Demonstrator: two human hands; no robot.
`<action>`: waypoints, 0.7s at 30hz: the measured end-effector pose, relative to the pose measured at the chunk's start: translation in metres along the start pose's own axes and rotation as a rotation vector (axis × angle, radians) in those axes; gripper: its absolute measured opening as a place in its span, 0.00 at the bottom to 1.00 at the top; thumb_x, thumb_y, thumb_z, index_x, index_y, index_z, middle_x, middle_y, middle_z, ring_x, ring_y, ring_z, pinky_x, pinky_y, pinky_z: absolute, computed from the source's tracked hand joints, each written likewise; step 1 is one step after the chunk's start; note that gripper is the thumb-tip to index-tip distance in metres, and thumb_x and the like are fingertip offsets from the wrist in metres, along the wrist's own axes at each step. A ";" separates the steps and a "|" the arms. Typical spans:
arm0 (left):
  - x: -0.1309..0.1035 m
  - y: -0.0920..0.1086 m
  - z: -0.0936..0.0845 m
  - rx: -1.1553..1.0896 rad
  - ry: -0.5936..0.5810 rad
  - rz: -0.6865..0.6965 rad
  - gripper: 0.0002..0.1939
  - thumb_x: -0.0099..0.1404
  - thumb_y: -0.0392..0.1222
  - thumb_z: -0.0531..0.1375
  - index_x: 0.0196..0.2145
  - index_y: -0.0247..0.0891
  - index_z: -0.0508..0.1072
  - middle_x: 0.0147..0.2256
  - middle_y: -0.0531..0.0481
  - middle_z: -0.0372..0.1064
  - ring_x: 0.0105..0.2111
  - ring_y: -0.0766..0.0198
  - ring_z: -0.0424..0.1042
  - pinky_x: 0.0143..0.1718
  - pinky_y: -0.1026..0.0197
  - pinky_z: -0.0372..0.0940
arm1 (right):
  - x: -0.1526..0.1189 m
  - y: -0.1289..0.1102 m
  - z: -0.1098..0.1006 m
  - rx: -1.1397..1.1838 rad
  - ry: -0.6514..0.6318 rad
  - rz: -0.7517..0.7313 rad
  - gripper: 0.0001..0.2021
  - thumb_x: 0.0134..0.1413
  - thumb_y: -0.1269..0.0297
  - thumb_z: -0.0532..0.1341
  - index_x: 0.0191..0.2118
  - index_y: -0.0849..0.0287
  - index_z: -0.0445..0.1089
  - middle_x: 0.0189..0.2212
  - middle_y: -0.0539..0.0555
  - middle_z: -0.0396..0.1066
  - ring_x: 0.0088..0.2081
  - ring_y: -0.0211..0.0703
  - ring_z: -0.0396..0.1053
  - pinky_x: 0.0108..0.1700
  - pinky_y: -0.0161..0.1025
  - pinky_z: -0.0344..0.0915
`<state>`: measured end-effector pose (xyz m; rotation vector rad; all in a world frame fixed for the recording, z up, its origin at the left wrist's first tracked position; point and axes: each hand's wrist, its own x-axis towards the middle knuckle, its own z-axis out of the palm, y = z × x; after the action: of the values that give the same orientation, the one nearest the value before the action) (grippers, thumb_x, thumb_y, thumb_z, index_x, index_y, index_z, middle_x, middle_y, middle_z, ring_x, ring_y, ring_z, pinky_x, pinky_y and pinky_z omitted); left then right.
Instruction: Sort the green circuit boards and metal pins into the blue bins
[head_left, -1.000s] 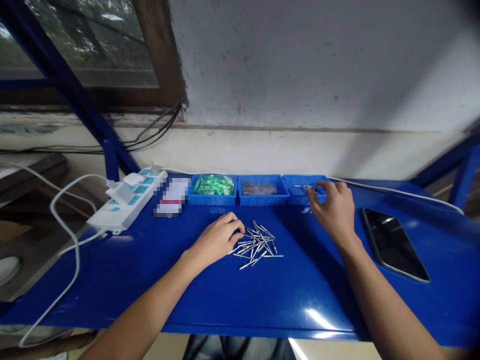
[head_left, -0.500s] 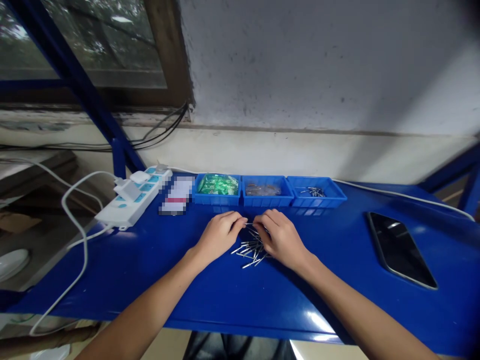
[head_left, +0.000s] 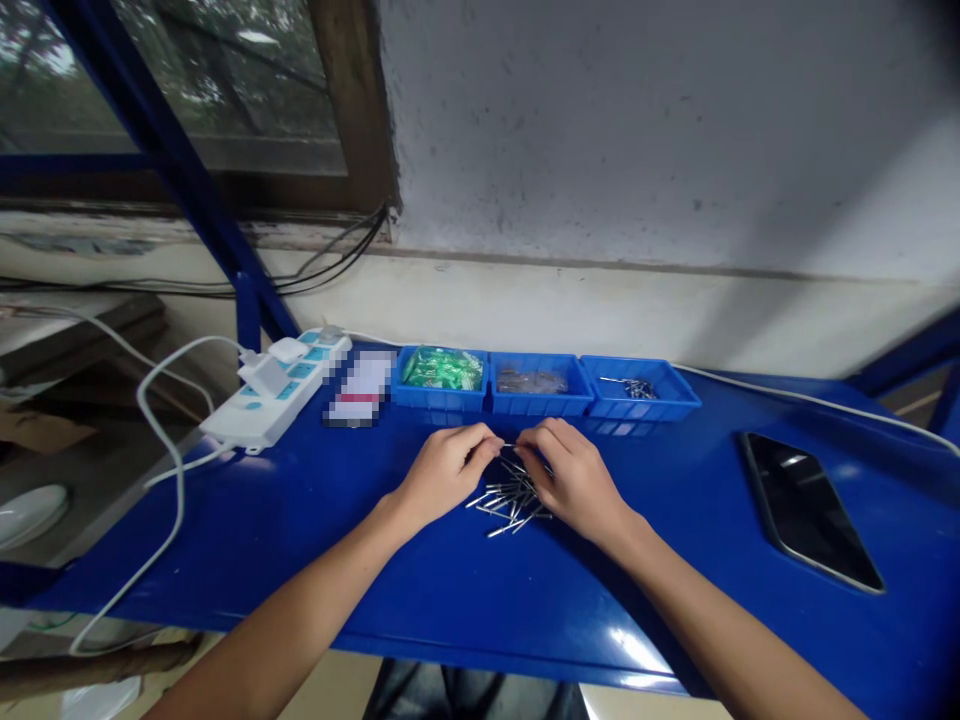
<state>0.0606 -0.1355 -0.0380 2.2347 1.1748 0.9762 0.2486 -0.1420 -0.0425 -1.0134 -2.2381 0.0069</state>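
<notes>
A thin metal rod spans the small gap between my two hands. My left hand pinches one end with thumb and fingertips. At the other end, the bent fingers of my right hand are closed on it and hide part of it. Right below the fingers, a loose pile of slim silvery metal rods lies on the blue table. The right hand covers the pile's right side.
Behind my hands, three blue bins stand in a row: one with green packets, one with brownish pieces, one with small metal parts. A phone lies right; a power strip with white cables sits left, beside a blurred card.
The camera view has shifted slightly, so the scene sits a little further right. Both hands keep nearly the same pose, still holding the rod between them above the pile.
</notes>
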 end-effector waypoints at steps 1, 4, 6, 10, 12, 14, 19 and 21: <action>0.000 -0.001 0.000 -0.004 -0.019 0.007 0.12 0.69 0.40 0.49 0.31 0.38 0.68 0.29 0.54 0.71 0.29 0.67 0.70 0.31 0.67 0.59 | 0.001 0.001 -0.002 -0.003 0.005 -0.007 0.06 0.61 0.69 0.51 0.37 0.58 0.64 0.31 0.55 0.66 0.34 0.43 0.64 0.37 0.40 0.60; 0.005 -0.005 -0.002 0.065 -0.100 0.027 0.10 0.70 0.41 0.49 0.39 0.40 0.69 0.34 0.53 0.72 0.33 0.66 0.72 0.34 0.65 0.62 | 0.004 0.014 -0.013 -0.032 0.055 0.006 0.06 0.61 0.69 0.51 0.35 0.59 0.64 0.30 0.55 0.66 0.33 0.43 0.64 0.36 0.40 0.60; 0.011 -0.009 -0.004 0.209 -0.185 0.077 0.09 0.69 0.42 0.51 0.45 0.43 0.67 0.38 0.52 0.71 0.35 0.63 0.72 0.34 0.63 0.62 | 0.005 0.034 -0.025 -0.105 0.163 0.092 0.07 0.61 0.67 0.51 0.34 0.59 0.64 0.28 0.55 0.66 0.32 0.44 0.64 0.36 0.40 0.61; 0.020 -0.015 -0.003 0.411 -0.366 0.224 0.07 0.66 0.41 0.55 0.42 0.44 0.69 0.39 0.51 0.67 0.35 0.62 0.70 0.31 0.63 0.61 | -0.002 0.078 -0.044 -0.393 0.381 0.407 0.10 0.58 0.60 0.54 0.39 0.62 0.66 0.33 0.60 0.67 0.37 0.51 0.64 0.39 0.47 0.62; 0.022 -0.017 0.000 0.400 -0.397 0.216 0.05 0.67 0.40 0.55 0.38 0.43 0.70 0.38 0.52 0.65 0.34 0.64 0.69 0.31 0.64 0.61 | -0.006 0.086 -0.045 -0.450 0.350 0.474 0.15 0.56 0.58 0.56 0.44 0.64 0.65 0.37 0.63 0.67 0.40 0.55 0.64 0.42 0.50 0.62; 0.022 -0.019 0.002 0.373 -0.396 0.174 0.04 0.67 0.39 0.54 0.36 0.41 0.68 0.37 0.52 0.64 0.35 0.64 0.68 0.32 0.63 0.61 | -0.006 0.078 -0.037 -0.382 0.265 0.456 0.16 0.56 0.57 0.55 0.46 0.63 0.65 0.38 0.63 0.66 0.42 0.55 0.64 0.44 0.51 0.63; 0.012 -0.022 0.002 0.395 -0.353 0.116 0.06 0.66 0.42 0.55 0.33 0.38 0.67 0.35 0.52 0.64 0.39 0.60 0.65 0.43 0.56 0.59 | -0.001 0.025 -0.009 -0.058 0.008 0.255 0.15 0.59 0.58 0.54 0.48 0.59 0.63 0.41 0.60 0.65 0.44 0.51 0.64 0.46 0.48 0.64; 0.008 -0.021 0.001 0.432 -0.326 0.088 0.06 0.67 0.41 0.54 0.33 0.38 0.66 0.35 0.51 0.64 0.39 0.59 0.64 0.41 0.56 0.59 | -0.002 0.011 -0.002 0.013 -0.090 0.184 0.15 0.59 0.59 0.53 0.49 0.59 0.63 0.41 0.59 0.65 0.44 0.50 0.63 0.46 0.48 0.64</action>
<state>0.0530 -0.1174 -0.0493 2.6701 1.2301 0.3820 0.2574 -0.1362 -0.0446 -1.2302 -2.2135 0.1507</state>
